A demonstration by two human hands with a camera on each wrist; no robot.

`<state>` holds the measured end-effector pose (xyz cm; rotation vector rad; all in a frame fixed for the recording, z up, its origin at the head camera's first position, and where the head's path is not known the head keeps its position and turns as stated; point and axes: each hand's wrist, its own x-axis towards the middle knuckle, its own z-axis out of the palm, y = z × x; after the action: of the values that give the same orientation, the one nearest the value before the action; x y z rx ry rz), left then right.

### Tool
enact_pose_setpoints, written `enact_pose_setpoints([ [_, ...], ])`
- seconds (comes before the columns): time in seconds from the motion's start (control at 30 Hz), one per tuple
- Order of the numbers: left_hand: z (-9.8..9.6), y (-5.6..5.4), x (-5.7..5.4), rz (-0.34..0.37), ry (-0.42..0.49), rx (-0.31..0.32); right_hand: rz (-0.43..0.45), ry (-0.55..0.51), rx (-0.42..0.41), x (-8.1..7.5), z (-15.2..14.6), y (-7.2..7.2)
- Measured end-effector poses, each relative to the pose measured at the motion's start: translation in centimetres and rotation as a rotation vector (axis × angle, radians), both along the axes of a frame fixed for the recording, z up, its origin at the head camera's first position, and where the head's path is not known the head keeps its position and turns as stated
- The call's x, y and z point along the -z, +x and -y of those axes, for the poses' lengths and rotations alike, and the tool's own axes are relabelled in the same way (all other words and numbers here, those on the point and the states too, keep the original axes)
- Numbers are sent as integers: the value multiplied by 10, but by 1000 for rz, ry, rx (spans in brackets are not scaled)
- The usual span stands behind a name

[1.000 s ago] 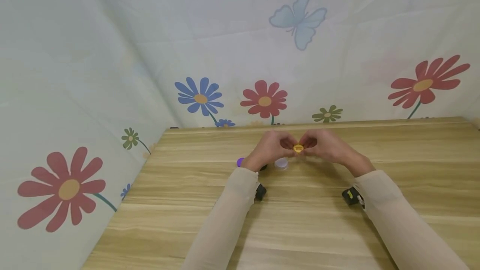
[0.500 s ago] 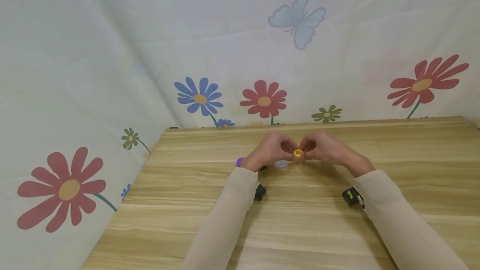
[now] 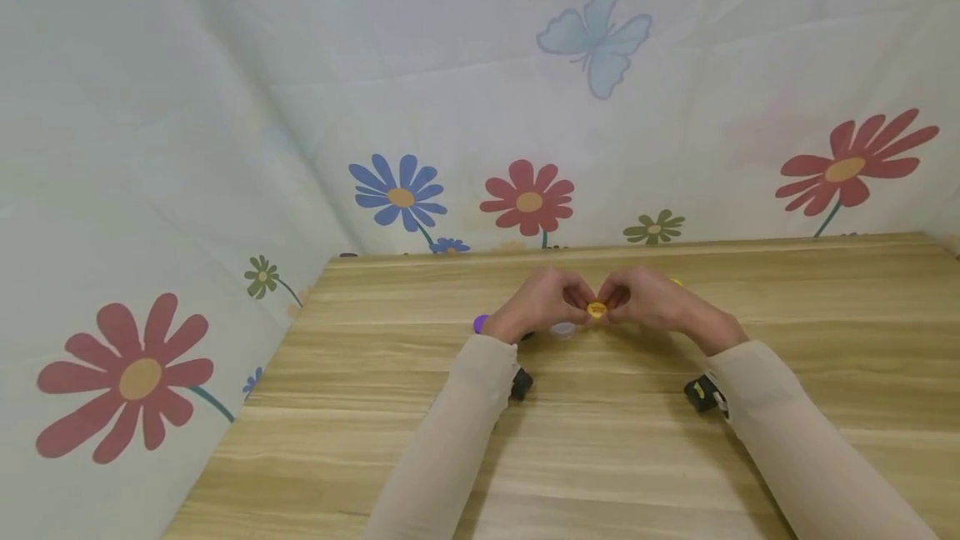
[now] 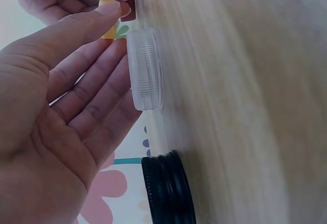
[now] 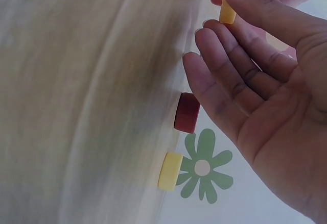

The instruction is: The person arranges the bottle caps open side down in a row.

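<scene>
Both hands meet over the wood-grained surface, nearer its far edge than its near one. The left hand and right hand pinch a small orange-yellow cap from opposite sides between thumb and fingertips, the other fingers extended; lettering on its face is too small to read. Near the left hand lie a clear ribbed lid and a black lid, with a purple cap toward the surface's left edge. Near the right hand, toward the far edge, rest a dark red cap and a pale yellow cap, close together.
</scene>
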<state>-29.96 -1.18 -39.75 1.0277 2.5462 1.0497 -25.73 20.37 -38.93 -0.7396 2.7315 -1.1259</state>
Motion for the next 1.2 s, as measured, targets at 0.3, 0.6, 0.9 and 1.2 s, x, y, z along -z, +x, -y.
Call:
enact_pose_setpoints([
  [0.3,-2,1,-2,-17,-54,16,-8,28,0,1,2,1],
  [0.6,-6,1,-1,-35,-105,34,0,47,-5,4,2,1],
  [0.9,-7,3,-1,-67,-143,40,18,64,-13,5,4,1],
  [1.2,-7,5,-2,-69,-161,38,23,87,-11,4,5,2],
])
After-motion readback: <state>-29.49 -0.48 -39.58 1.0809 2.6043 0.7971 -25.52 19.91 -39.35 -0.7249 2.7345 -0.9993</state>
